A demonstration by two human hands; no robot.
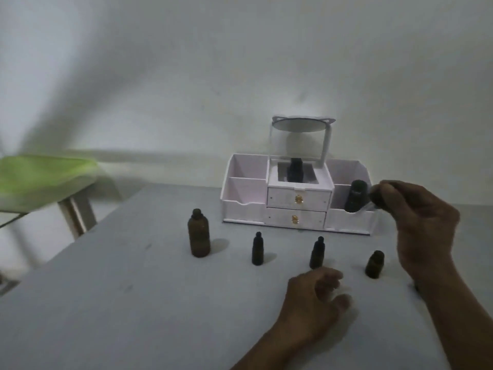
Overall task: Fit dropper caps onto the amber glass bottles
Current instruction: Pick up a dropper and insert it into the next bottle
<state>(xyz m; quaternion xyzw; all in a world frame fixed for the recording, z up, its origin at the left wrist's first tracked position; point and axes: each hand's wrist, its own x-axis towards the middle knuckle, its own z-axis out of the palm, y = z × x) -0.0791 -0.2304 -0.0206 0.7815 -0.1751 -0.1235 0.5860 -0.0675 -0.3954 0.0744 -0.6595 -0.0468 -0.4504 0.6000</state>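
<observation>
The right hand [416, 220] pinches a dark dropper cap [380, 198] between thumb and fingertips. It holds the cap up in the air at the right, just in front of the white organiser's [245, 209] right compartment, where a dark bottle [356, 196] stands. Nearer, below that hand, a short amber bottle [374, 264] stands upright on the grey table [106, 303]. The left hand [314, 297] hovers low over the table, fingers loosely curled and holding nothing, just on the near side of a small dark bottle [317, 253]. Further left stand a second small bottle [257, 249] and a tall amber bottle [198, 233]. At the far side the organiser's middle compartment holds one more bottle [294, 169] beneath the mirror [293, 125]
</observation>
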